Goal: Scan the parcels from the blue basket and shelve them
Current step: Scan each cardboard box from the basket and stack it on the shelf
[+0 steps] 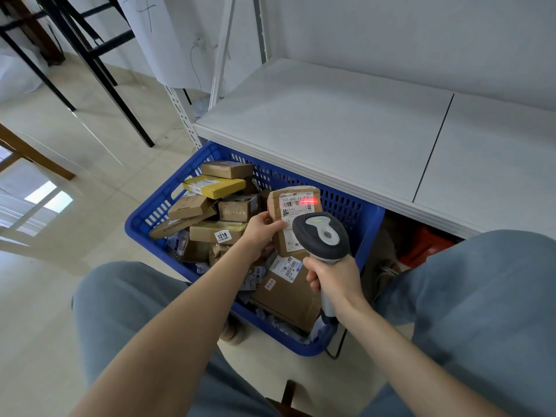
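The blue basket (144,212) stands on a pale, shiny tiled floor (75,152), with its far side under a white shelf board (331,124). Above the basket, the left hand (260,233) holds one brown parcel (293,218) upright, with the thumb pressed on its label. The right hand (334,278) is wrapped around the handle of a grey scanner (322,236), and a red line (308,201) lies on the label. Inside the basket are many brown parcels and a yellow box (213,185). Left of the basket stand black furniture legs (120,94).
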